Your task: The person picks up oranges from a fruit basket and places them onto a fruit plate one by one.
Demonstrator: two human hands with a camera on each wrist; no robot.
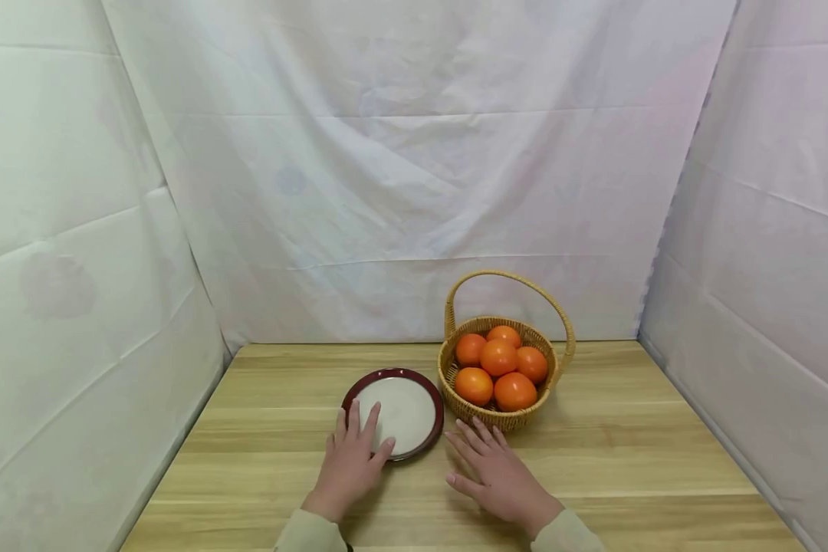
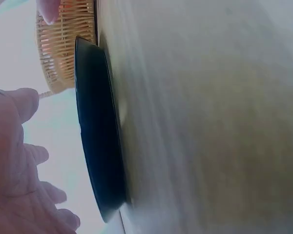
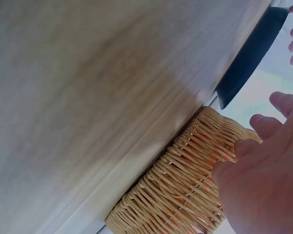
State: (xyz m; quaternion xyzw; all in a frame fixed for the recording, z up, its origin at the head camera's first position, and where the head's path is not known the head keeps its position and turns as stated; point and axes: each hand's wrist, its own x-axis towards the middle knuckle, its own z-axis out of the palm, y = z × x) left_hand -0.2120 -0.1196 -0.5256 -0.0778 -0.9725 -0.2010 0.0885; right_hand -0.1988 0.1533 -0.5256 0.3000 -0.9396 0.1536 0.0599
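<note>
A round plate (image 1: 403, 414) with a pale middle and a dark red rim lies on the wooden table. My left hand (image 1: 352, 460) reaches over its near left side, fingers spread. From the left wrist view, a gap shows between these fingers and the plate's dark underside (image 2: 97, 131). To the plate's right stands a wicker basket (image 1: 502, 422) with a tall hoop handle, holding several glossy round orange fruits (image 1: 499, 357). In front of the basket is my right hand (image 1: 500, 483), its fingers extended towards the wicker side (image 3: 171, 190). Both hands hold nothing.
The pale wood-grain table (image 1: 628, 445) reaches back to a white cloth (image 1: 386, 192). More white cloth hangs along the left (image 1: 76, 307) and the right (image 1: 766, 268). The basket's handle (image 1: 504, 274) arches well above the fruits.
</note>
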